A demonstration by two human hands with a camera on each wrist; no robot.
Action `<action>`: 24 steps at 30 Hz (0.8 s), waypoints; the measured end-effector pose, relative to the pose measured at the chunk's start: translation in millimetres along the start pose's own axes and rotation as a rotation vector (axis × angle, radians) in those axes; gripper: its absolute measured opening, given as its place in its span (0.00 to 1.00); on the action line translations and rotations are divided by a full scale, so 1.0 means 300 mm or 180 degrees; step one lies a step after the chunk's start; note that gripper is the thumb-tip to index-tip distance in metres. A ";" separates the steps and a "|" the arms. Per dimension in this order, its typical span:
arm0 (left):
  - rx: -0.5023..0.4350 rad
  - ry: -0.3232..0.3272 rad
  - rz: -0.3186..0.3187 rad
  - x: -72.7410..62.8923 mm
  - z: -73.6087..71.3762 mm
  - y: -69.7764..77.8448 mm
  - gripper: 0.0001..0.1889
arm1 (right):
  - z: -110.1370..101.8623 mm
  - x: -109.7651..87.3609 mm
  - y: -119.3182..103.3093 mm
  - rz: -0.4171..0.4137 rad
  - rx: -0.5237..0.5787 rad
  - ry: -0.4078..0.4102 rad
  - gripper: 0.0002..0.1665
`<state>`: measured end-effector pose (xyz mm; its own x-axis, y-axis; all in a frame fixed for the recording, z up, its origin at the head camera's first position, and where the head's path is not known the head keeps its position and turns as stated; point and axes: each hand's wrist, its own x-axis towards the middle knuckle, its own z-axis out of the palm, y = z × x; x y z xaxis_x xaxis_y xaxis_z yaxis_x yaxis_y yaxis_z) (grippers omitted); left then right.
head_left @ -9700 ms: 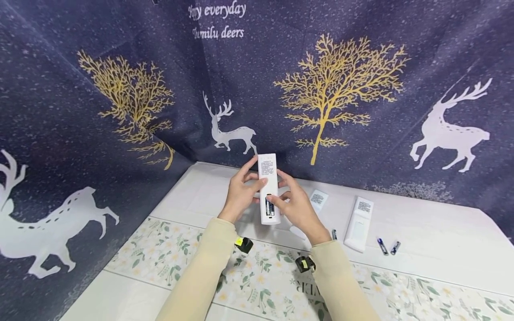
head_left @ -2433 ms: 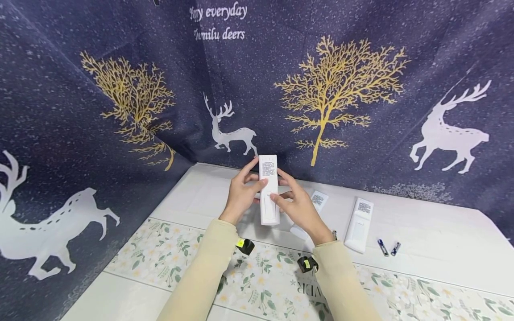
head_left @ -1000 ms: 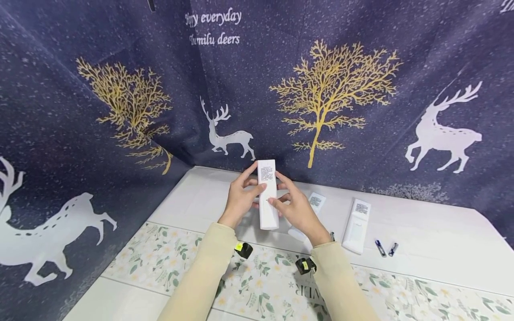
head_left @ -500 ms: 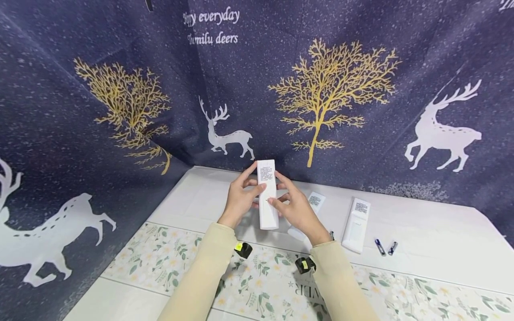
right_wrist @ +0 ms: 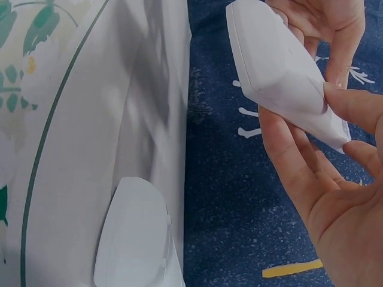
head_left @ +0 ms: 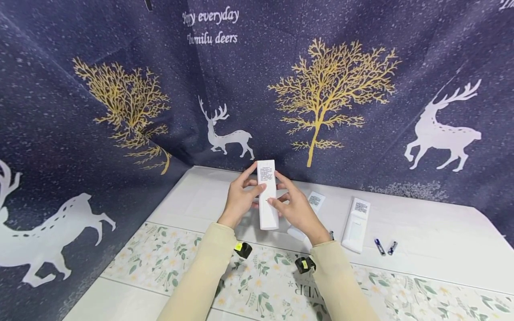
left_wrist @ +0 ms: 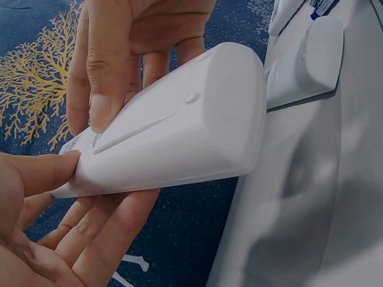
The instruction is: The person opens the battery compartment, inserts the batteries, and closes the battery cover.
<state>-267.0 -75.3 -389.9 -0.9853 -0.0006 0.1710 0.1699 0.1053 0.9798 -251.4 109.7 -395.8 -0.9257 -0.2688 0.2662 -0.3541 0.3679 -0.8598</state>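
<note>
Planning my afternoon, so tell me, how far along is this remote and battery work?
Looks done: the battery cover is on the held remote. In hand: the left hand and right hand grip that remote, the right thumb at the cover's edge; whether it's latched, I can't tell. Possibly left: setting the remote down and dealing with two batteries lying loose beside another remote on the tabletop.

The head view is bright and evenly lit; both wrist views are dimmer and lower in contrast. Soft shadows cross the white tabletop [left_wrist: 362, 149] in the left wrist view. The white remote control [head_left: 268, 217] shows little surface detail; its label [head_left: 267, 174] is illegible. The green stripe [right_wrist: 39, 149] appears bowed.
</note>
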 end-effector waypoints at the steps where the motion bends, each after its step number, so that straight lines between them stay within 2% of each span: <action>1: -0.0001 0.0002 -0.0004 0.000 0.000 0.001 0.38 | 0.000 0.000 0.000 -0.0001 0.0001 -0.0001 0.49; 11: 0.0022 0.0007 0.0020 -0.001 -0.001 0.007 0.38 | 0.002 0.005 -0.004 0.0034 0.0025 0.0008 0.50; 17: 0.0053 0.0102 0.0078 -0.006 -0.010 0.004 0.38 | 0.013 0.006 -0.002 -0.0004 0.0072 -0.0076 0.51; 24: 0.0078 0.0069 0.0139 -0.010 -0.001 0.009 0.38 | 0.007 -0.001 0.006 -0.0054 0.0033 -0.0014 0.52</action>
<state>-263.7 -75.3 -387.8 -0.9762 -0.0170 0.2161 0.2121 0.1301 0.9685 -251.5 108.6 -398.2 -0.9189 -0.2788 0.2791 -0.3685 0.3540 -0.8596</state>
